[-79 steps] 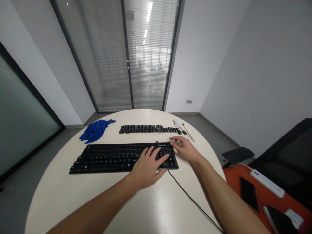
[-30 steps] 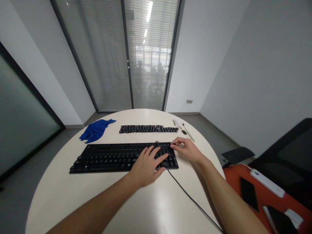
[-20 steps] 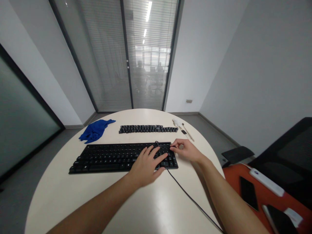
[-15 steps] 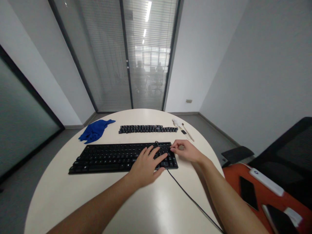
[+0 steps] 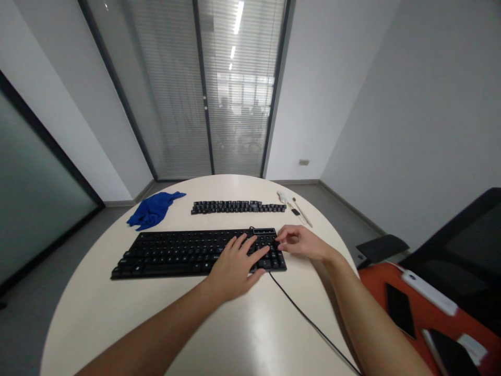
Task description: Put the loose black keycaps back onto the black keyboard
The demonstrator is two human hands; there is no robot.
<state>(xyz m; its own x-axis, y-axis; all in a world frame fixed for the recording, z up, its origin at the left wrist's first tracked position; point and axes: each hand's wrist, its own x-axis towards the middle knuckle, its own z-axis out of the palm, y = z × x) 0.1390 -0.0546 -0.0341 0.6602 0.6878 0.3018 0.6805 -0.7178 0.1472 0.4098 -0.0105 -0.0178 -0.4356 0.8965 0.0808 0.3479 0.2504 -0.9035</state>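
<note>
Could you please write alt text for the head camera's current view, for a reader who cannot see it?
A person's left hand is spread over the right half of a black keyboard on a pale table, the right hand at the keyboard's right edge. Beyond it are rows of black keycaps, with a blue cloth to their left.

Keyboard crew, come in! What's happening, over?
Left hand spread over keyboard, hiding part. Right hand at its right end, grip unclear. Cloth, loose keys lie apart.
</note>
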